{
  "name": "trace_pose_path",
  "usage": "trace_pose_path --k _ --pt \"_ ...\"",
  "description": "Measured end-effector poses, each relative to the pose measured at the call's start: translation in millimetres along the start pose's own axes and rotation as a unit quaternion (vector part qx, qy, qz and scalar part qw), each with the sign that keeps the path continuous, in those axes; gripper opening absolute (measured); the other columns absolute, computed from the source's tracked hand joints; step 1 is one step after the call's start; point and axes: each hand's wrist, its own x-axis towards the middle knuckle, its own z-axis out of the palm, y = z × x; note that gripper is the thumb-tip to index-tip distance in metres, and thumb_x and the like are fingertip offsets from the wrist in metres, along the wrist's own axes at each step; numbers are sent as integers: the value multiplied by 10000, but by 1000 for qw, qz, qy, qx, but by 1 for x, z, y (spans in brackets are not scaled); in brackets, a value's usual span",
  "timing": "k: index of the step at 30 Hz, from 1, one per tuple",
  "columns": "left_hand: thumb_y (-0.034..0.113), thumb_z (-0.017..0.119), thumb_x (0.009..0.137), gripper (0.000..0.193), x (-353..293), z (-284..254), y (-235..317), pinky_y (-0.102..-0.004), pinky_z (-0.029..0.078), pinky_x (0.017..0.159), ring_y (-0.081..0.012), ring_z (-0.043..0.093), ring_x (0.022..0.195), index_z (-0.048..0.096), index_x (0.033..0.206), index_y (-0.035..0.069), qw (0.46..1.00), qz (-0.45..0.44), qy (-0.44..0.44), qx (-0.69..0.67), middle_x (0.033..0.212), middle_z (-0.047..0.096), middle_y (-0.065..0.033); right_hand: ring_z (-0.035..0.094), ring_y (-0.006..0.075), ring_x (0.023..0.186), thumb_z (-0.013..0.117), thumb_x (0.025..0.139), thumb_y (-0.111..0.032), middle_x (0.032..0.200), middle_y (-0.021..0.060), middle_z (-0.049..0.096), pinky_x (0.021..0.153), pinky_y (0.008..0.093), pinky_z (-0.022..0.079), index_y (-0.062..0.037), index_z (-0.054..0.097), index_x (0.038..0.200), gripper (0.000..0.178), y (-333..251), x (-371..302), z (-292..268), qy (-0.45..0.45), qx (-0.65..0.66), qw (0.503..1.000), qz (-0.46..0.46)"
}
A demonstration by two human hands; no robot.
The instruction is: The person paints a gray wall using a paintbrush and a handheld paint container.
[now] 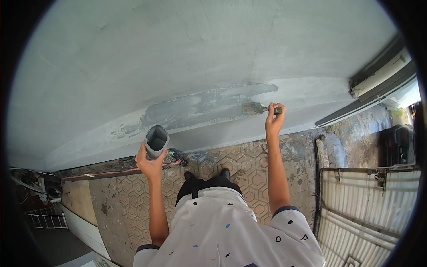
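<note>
My right hand [275,116] is closed round the handle of a paintbrush [254,108], whose bristles lie against the wall. Around the bristles spreads a patch of wet-looking darker grey paint [191,109] with ragged edges, running leftward along a paler band of the grey wall [178,49]. Lower and to the left, my left hand [150,164] grips an open-topped grey container [156,139]. Its inside looks coated grey; how much paint it holds I cannot tell.
Patterned paving [147,200] lies under my black shoes [225,172]. A pink-red cord [111,172] runs along the wall's foot. On the right are a dark window or door frame [373,100], a corrugated metal panel [360,213] and a parked dark vehicle [398,144]. White railings [46,220] stand far left.
</note>
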Motion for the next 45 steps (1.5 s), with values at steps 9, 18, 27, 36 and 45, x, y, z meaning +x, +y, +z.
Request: trace_pose_path --k 9,18,27,36,45 --pt "249 873 512 708 -10 7 -5 -408 450 831 -337 634 875 604 1082 -73 1000 3 8 1 981 656 -203 565 286 843 597 729 39 981 46 631 729 375 467 -101 574 940 254 -8 30 -13 7 -339 930 -140" --pt "261 873 508 720 -9 11 6 -411 454 827 -342 631 888 603 1083 -77 1000 3 -1 -6 988 655 -208 593 255 772 595 758 60 920 81 628 720 299 488 -71 532 906 207 -81 -64 115 -132 90 983 -90" --pt "267 874 503 725 -15 -10 -15 -416 460 814 -333 631 897 607 1089 -63 998 -46 20 26 996 660 -192 596 144 793 567 905 -32 873 95 617 740 268 485 -32 482 928 87 14 35 -6 67 -42 997 -14" --pt "245 870 513 707 -15 -2 -17 -410 453 821 -335 632 881 602 1088 -68 1000 -20 2 -6 982 656 -202 653 280 812 580 856 -3 895 99 665 698 337 511 -41 555 953 106 -8 42 4 81 -239 961 -114" --pt "180 854 473 728 -4 17 12 -406 365 883 -284 592 961 570 1119 4 996 75 -46 -8 1050 636 -131 611 182 856 550 884 36 907 104 607 726 297 511 -56 454 957 152 -79 -61 87 -66 144 987 14"
